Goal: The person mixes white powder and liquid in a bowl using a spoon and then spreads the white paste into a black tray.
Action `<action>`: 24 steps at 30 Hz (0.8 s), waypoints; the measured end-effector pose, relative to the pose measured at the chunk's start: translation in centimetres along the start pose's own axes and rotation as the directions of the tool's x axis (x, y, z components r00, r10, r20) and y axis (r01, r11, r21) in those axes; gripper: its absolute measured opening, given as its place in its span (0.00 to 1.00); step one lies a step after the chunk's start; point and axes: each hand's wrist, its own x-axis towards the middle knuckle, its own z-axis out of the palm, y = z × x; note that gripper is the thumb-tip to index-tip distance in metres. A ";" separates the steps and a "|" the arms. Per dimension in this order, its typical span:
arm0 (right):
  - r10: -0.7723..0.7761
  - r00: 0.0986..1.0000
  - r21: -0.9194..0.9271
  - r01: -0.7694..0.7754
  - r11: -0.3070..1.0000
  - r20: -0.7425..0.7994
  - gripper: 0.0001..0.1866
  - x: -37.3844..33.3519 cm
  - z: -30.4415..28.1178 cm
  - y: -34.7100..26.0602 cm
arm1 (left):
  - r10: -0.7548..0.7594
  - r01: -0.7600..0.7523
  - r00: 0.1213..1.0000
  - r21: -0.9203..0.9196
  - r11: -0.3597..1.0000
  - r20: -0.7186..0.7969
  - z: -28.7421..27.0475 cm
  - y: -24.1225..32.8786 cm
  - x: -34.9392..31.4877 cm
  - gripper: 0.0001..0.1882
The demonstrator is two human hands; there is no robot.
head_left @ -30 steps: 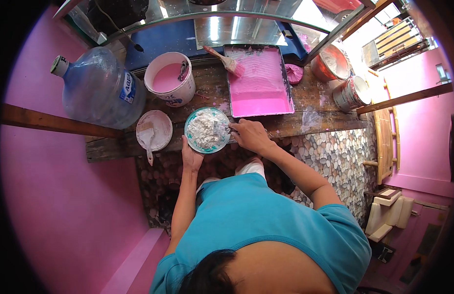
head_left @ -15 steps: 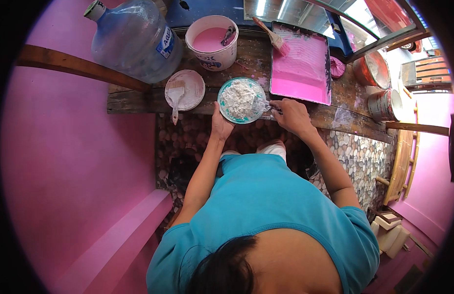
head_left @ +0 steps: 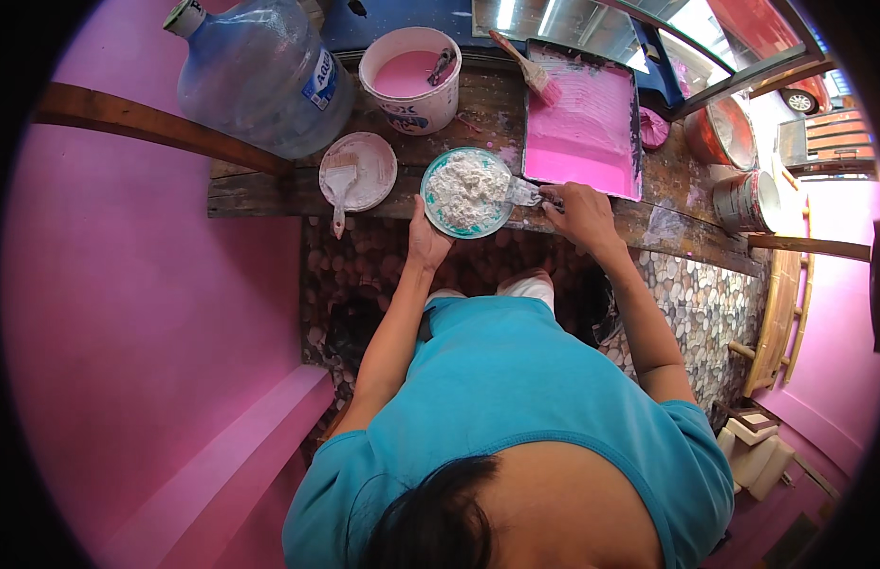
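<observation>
One bowl (head_left: 463,230) rests in the left hand's (head_left: 428,243) hold, just above frame centre; I see the right hand (head_left: 585,223) gripping a scraper (head_left: 526,193). A tray (head_left: 636,142) lies upper right.

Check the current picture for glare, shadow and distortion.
Head view: daylight washes out the upper right beside the red bucket, bright streaks glare on the shiny panel, and the floor under the table lies dark; head view also: fisheye bending toward black corners, yet the bowl looks fairly sharp.
</observation>
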 end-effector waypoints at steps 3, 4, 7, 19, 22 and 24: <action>0.013 0.999 0.019 -0.014 1.000 0.038 0.15 0.1 0.2 0.3 | 0.005 -0.005 1.000 0.000 1.000 0.009 0.1 0.0 0.1 0.30; 0.035 0.997 0.021 -0.036 0.999 0.074 0.15 0.3 -0.2 -0.1 | 0.001 -0.001 1.000 -0.006 1.000 0.010 0.0 0.0 0.0 0.30; 0.059 0.993 0.051 -0.064 0.997 0.107 0.16 0.7 -0.1 0.1 | -0.024 0.024 0.999 0.005 1.000 0.022 -0.2 0.4 0.0 0.30; -0.040 0.996 0.272 0.016 0.962 0.082 0.17 2.3 2.4 0.8 | -0.092 0.092 0.995 -0.007 0.996 0.028 0.3 1.3 0.4 0.28; -0.095 0.995 0.233 0.093 0.968 -0.002 0.17 2.1 2.6 1.2 | -0.077 0.076 0.997 0.006 0.997 0.032 0.7 1.4 0.5 0.28; -0.109 0.993 0.176 0.114 0.978 -0.040 0.16 2.0 2.2 1.1 | -0.071 0.071 0.997 0.013 0.997 0.027 0.9 1.5 0.6 0.28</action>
